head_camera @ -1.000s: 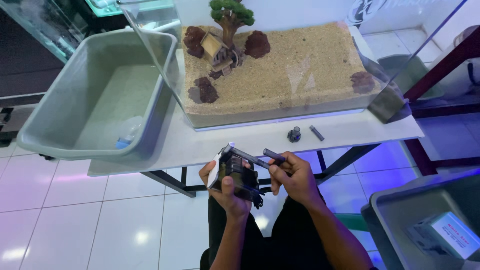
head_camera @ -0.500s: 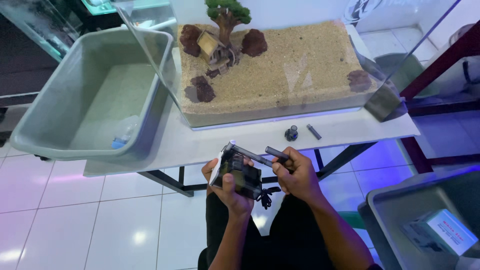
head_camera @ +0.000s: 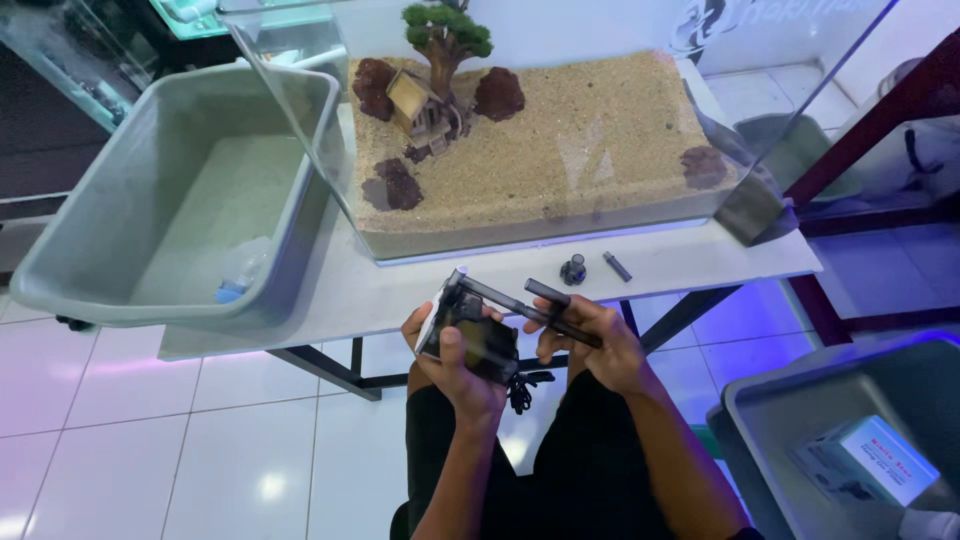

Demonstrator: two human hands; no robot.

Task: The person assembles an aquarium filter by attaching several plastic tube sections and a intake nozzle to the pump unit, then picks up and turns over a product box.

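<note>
My left hand (head_camera: pixel 455 355) grips a small black box-shaped aquarium filter (head_camera: pixel 470 325) with a clear front, held over my lap below the table edge. My right hand (head_camera: pixel 590 340) holds a thin dark tube (head_camera: pixel 555 310) that runs along the top of the filter. A black cord (head_camera: pixel 520 385) dangles beneath the filter. On the white table (head_camera: pixel 340 295) just beyond my hands lie a small dark round cap (head_camera: pixel 573 270) and a short dark cylinder (head_camera: pixel 617 266).
A glass tank (head_camera: pixel 560 230) with sand, dark rocks, a miniature hut and a small tree (head_camera: pixel 445 40) stands on the table. A grey plastic tub (head_camera: pixel 150 200) sits at the left. Another grey tub (head_camera: pixel 790 420) holding a small box (head_camera: pixel 865 470) stands at lower right.
The view has shifted slightly. My hands keep hold of the filter and the tube, with only small adjustments of the fingers.
</note>
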